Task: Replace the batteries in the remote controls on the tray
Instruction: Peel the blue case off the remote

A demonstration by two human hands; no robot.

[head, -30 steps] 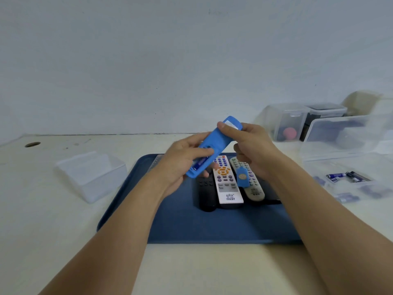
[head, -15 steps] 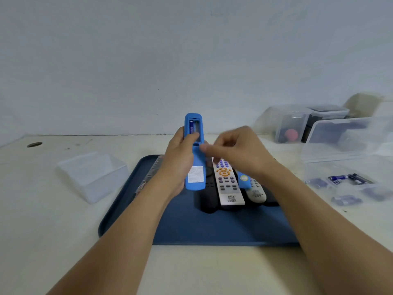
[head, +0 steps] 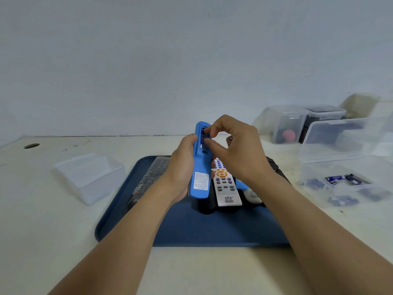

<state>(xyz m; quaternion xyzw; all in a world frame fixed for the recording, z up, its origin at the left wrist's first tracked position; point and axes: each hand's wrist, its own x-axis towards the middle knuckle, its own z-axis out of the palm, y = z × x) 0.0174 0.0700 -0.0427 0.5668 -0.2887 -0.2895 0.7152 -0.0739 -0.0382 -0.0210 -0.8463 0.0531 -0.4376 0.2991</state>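
Observation:
My left hand [head: 180,169] grips a blue remote [head: 200,177] upright above the dark blue tray [head: 191,231], its back toward me and its battery bay open at the top. A battery [head: 202,138] sits in that bay. My right hand [head: 234,152] pinches this battery between thumb and forefinger. On the tray lie a white remote [head: 226,188] with orange and purple buttons, a black remote [head: 204,206], a grey remote [head: 253,195] partly hidden by my right wrist, and a clear-sleeved remote [head: 148,179] at the left.
An empty clear plastic box [head: 89,177] stands left of the tray. Right of it a shallow clear tray [head: 340,184] holds several loose batteries. Behind that are a large clear bin [head: 348,137] and two lidded containers [head: 297,124]. A wall closes the table's far edge.
My left hand turned the blue remote from slanted to upright with the open battery bay on top. My right hand let go of its top end, then came in to pinch the battery.

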